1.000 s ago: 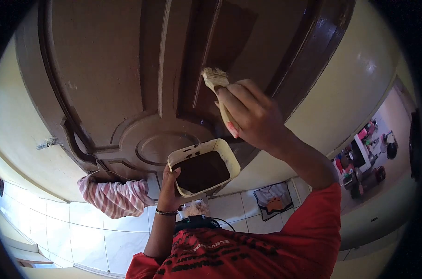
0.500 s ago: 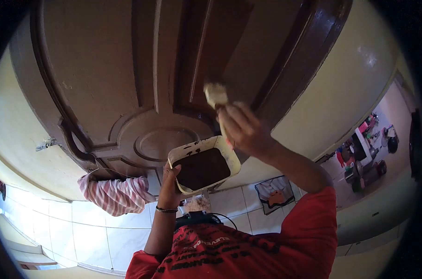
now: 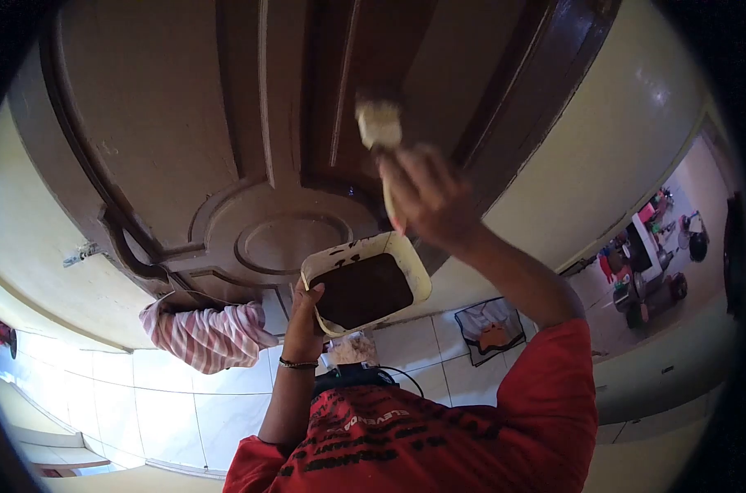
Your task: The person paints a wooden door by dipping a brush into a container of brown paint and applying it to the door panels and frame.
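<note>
My right hand (image 3: 426, 193) is closed round the handle of a paintbrush (image 3: 379, 125), its pale bristle end tipped with dark paint. The bristles overlap a recessed panel of the brown wooden door (image 3: 299, 99), where a darker, wetter-looking band runs upward from the brush. My left hand (image 3: 306, 312) grips the near left wall of a cream plastic tub (image 3: 420, 275), thumb over the rim. Dark brown paint (image 3: 363, 292) lies in the tub, and smears mark its inner far wall. The tub is held in front of the door's oval moulding.
A pink striped cloth (image 3: 213, 337) hangs at the door's lower left. White tiles (image 3: 163, 419) cover the floor, with a black-edged mat (image 3: 490, 330) by the wall (image 3: 578, 181). Through an opening at right, kitchen items (image 3: 644, 259) show.
The paintbrush and my right hand have moved up the door panel. The tub in my left hand has shifted slightly right and up in view.
</note>
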Demonstrator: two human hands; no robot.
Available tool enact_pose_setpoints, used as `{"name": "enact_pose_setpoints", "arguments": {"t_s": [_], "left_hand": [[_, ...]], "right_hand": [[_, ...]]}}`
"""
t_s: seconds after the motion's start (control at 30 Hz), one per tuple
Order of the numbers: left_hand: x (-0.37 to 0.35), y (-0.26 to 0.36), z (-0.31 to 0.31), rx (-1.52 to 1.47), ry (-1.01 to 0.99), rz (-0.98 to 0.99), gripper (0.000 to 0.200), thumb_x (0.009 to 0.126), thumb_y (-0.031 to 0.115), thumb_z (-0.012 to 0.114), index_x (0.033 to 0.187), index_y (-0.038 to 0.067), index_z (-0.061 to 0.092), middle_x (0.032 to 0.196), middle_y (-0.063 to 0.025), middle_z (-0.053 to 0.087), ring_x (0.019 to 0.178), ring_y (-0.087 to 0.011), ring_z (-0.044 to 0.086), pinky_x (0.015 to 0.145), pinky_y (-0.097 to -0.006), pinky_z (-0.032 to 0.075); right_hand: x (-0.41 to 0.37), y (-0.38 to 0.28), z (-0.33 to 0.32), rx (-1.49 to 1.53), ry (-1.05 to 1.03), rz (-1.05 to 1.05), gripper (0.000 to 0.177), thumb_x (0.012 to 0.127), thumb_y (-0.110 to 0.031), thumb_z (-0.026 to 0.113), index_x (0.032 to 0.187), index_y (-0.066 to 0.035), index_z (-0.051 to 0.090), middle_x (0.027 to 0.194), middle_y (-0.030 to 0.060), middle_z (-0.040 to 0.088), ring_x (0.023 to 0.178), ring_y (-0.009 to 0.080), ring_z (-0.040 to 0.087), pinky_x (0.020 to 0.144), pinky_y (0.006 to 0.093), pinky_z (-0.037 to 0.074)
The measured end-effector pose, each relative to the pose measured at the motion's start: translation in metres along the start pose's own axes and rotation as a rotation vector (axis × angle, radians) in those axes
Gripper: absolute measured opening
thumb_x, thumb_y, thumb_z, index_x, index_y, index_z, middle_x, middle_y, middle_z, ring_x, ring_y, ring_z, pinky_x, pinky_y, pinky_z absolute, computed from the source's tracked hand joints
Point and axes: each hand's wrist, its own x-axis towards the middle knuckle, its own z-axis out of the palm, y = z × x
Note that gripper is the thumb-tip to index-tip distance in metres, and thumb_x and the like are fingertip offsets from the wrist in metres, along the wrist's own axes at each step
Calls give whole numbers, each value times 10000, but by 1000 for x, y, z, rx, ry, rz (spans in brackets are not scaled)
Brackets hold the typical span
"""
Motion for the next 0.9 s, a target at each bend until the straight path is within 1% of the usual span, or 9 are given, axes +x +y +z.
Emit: {"name": "enact_pose_setpoints", "arguments": {"t_s": [0.07,0.2,0.3,0.37,0.47,0.6,0.8,0.87,0.9], "left_hand": [[1,-1,-5,1,4,-5,528,949,281,538,1405,62,386,1360,-113,508,1253,-238,506,1043,-377,422],[-2,7,1,39,8,12,533,952,285,534,1409,57,384,1362,-112,507,1256,-238,503,1042,-371,420],[-4,11,7,38,1,7,533,954,287,531,1410,55,384,1366,-110,505,1256,-240,503,1039,-368,421],[0,6,3,28,-9,5,528,956,285,527,1410,56,384,1370,-109,503,1256,-239,503,1038,-368,422],[2,2,-1,12,-32,-6,521,961,285,519,1410,57,385,1373,-107,502,1254,-237,506,1034,-368,426],[1,-1,1,6,-25,-24,530,957,306,524,1406,59,391,1369,-104,506,1246,-236,514,1027,-368,435],[-3,2,-6,2,14,-29,536,949,307,536,1403,57,398,1370,-104,504,1249,-228,508,1038,-361,424],[-1,5,-6,3,-8,2,526,956,299,528,1404,55,397,1365,-105,505,1255,-225,502,1044,-358,418],[-1,7,-4,0,-29,25,517,963,291,519,1405,54,396,1361,-107,506,1260,-221,496,1050,-355,413]], "right_hand": [[-27,-24,5,41,-146,-28,265,782,-169,704,1027,-68,693,971,52,611,887,238,620,666,334,538],[-45,-45,-5,165,-249,-93,273,776,-179,702,1033,-87,701,973,42,611,874,225,615,656,335,531],[-22,-31,-19,178,-225,-45,278,775,-167,723,1039,-81,703,966,46,609,851,232,616,659,358,533],[0,-8,-13,73,21,22,436,727,-230,675,1139,-88,676,966,26,576,873,206,576,677,366,532],[33,17,-11,44,124,92,436,723,-218,679,1143,-99,675,966,27,572,847,210,574,692,366,533],[41,22,-2,30,107,77,460,725,-237,680,1165,-103,665,998,24,564,891,217,566,696,362,532],[-31,-40,-8,111,-206,-10,494,698,-273,696,1163,-109,656,1057,16,560,995,239,537,715,362,529],[-49,-47,-18,361,-445,60,426,726,-238,700,1131,-111,667,1049,3,577,991,228,542,738,368,531],[-50,-43,-20,365,-441,59,426,726,-238,700,1131,-111,667,1049,3,577,991,228,542,738,368,531]]}}
